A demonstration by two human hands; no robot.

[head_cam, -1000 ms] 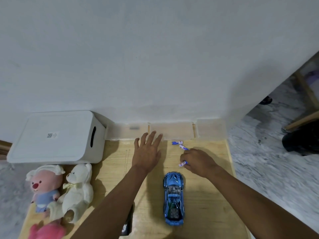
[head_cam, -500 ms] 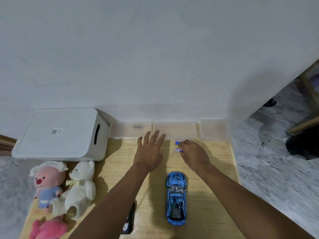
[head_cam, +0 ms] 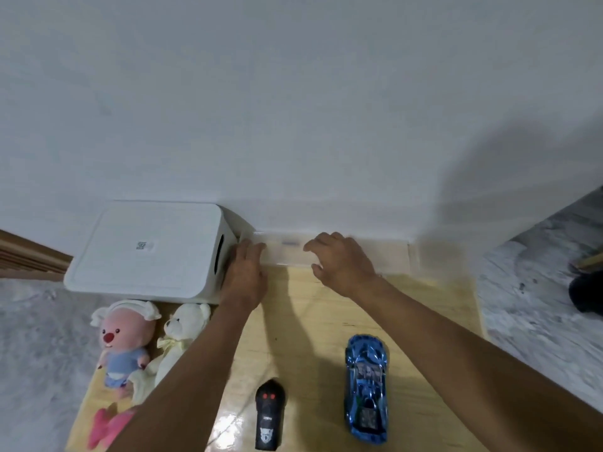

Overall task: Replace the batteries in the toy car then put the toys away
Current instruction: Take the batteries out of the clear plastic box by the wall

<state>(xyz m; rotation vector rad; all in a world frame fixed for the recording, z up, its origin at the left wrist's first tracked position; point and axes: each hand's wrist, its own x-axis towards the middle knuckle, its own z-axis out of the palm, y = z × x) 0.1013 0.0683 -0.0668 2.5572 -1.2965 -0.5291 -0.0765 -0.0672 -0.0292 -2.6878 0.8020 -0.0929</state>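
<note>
The blue toy car [head_cam: 367,386] lies on the wooden table [head_cam: 310,324] at the front right, nose towards the wall. A black remote [head_cam: 269,415] lies to its left. A clear plastic box [head_cam: 284,252] stands against the wall, with a small blue blur inside it. My left hand [head_cam: 246,272] touches the box's left end with fairly straight fingers. My right hand [head_cam: 339,262] curls over the box's right part, thumb at its front edge. No loose batteries show on the table.
A white lidded storage bin [head_cam: 146,252] stands at the back left, touching the clear box. A pink plush [head_cam: 124,340], a white bear [head_cam: 182,334] and another pink toy [head_cam: 107,429] lie at the left. Grey floor lies past the table's right edge.
Both hands have moved back to the clear box at the wall. The blue batteries that my right hand handled on the table are gone from there. The remote is now uncovered.
</note>
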